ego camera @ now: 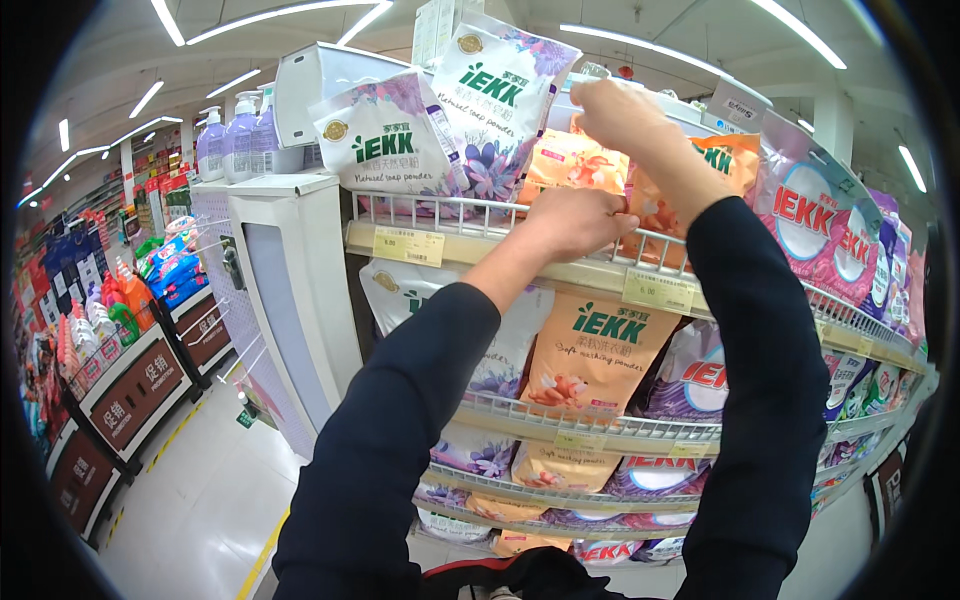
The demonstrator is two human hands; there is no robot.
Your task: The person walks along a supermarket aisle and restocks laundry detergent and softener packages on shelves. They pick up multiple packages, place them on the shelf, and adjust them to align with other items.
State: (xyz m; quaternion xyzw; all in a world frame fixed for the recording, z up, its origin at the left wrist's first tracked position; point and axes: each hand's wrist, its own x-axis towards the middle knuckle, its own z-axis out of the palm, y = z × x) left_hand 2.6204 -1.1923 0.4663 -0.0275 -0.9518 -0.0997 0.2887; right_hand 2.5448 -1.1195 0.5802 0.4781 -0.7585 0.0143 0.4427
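My left hand [576, 223] is at the wire guard of the top shelf, its fingers curled in front of an orange washing powder bag [574, 166]. Above and to the right, my right hand [619, 112] is raised with bent fingers at the upper edge of the orange bags; whether it grips a bag cannot be told. Another orange bag [660, 202] stands partly behind my right forearm. Two white soap powder bags with purple flowers, one lower [394, 142] and one taller [495, 94], lean to the left of my hands.
Pink and purple detergent bags [810, 195] fill the shelf's right part. Lower shelves hold more bags, among them an orange one [600, 352]. A white end panel [289, 300] with wire hooks borders the left side. Purple pump bottles [241, 139] stand on top. Promotion bins [139, 397] line the aisle.
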